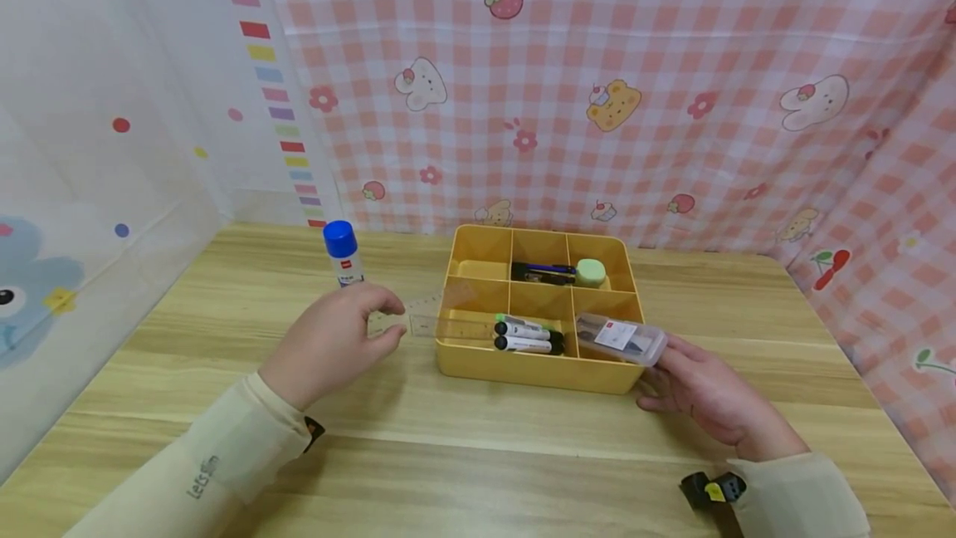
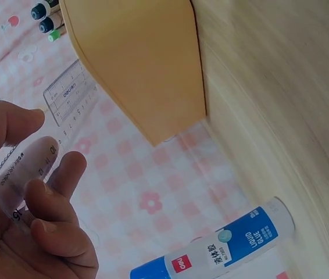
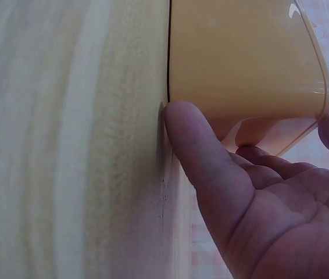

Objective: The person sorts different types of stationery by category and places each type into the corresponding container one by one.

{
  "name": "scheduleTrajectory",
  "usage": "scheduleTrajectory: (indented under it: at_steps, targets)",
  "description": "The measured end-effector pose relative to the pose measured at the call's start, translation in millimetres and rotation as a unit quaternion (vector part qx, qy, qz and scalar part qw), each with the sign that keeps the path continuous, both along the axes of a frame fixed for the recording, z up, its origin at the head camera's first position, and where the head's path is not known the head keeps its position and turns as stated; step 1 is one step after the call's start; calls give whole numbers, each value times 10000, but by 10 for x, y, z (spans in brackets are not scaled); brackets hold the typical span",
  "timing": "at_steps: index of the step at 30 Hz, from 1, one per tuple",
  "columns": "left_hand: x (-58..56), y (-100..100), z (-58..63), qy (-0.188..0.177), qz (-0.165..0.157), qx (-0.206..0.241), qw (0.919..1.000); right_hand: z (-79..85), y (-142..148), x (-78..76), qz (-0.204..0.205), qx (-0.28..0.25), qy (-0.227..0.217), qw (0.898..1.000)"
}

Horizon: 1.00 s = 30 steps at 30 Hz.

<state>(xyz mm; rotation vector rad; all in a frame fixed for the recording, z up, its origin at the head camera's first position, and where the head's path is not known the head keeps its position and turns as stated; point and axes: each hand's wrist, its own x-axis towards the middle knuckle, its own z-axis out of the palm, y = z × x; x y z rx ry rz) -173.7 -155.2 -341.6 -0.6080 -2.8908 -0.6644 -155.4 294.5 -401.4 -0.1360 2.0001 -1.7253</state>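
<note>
My left hand (image 1: 329, 344) holds clear plastic rulers (image 1: 457, 327) at their left end; in the left wrist view, thumb and fingers curl around printed scales. Their far end reaches over the left side of a yellow divided organizer (image 1: 523, 374). Black-capped markers (image 1: 529, 337) lie in its front middle compartment. A translucent case (image 1: 620, 337) with a white label tilts out of the front right compartment over the rim. My right hand (image 1: 705, 388) rests against the organizer's right side, its fingers loosely bent, thumb near the front corner in the right wrist view.
A blue-capped liquid glue bottle (image 1: 342, 249) stands on the wooden table (image 1: 478, 455), just behind my left hand. Dark pens (image 1: 543, 274) lie in the back middle compartment, and a pale green rounded item (image 1: 591, 272) sits in the back right one. Patterned cloth hangs behind.
</note>
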Motion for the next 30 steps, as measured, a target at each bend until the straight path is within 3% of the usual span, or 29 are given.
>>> scheduleTrajectory:
  at_steps: [17, 30]
  targets:
    - [47, 56, -18, 130, -194, -190, 9995, 10, -2, 0, 18, 32, 61, 10000]
    - [88, 108, -1, -11, -213, -357, 9991, 13, 4, 2, 63, 9, 79, 9999]
